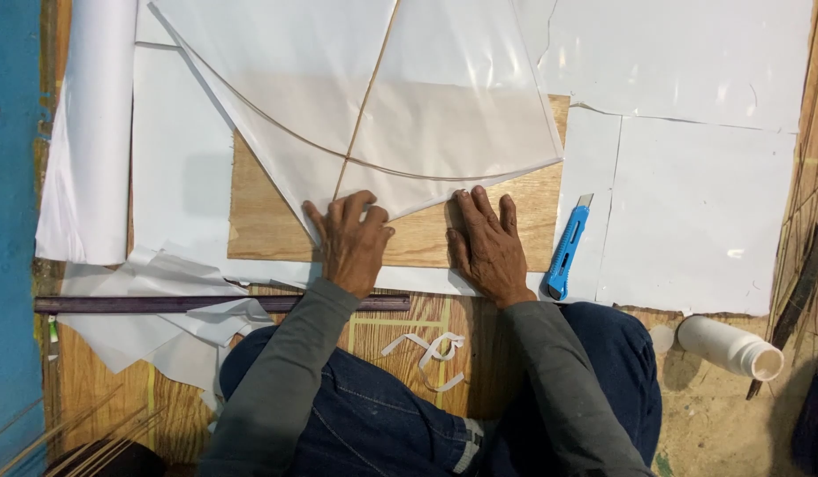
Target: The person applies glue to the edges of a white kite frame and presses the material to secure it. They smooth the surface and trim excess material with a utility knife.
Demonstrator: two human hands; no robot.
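Leftmost, a dark metal ruler (pixel 214 304) lies across the lower left. Just right of it, the left hand (pixel 351 243) presses flat, fingers spread, on the bottom tip of the white paper kite (pixel 382 106), which fans upward from the fingertips. The right hand (pixel 488 243) lies flat, fingers slightly apart, on the wooden board (pixel 426 238), fingertips touching the kite's edge. A blue utility knife (pixel 568 252) lies right of it.

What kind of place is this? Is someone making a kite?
It looks like a small kite-making workspace on the floor. Both hands press a thin white kite sheet with slim sticks onto a wooden board, beside a blue utility knife.
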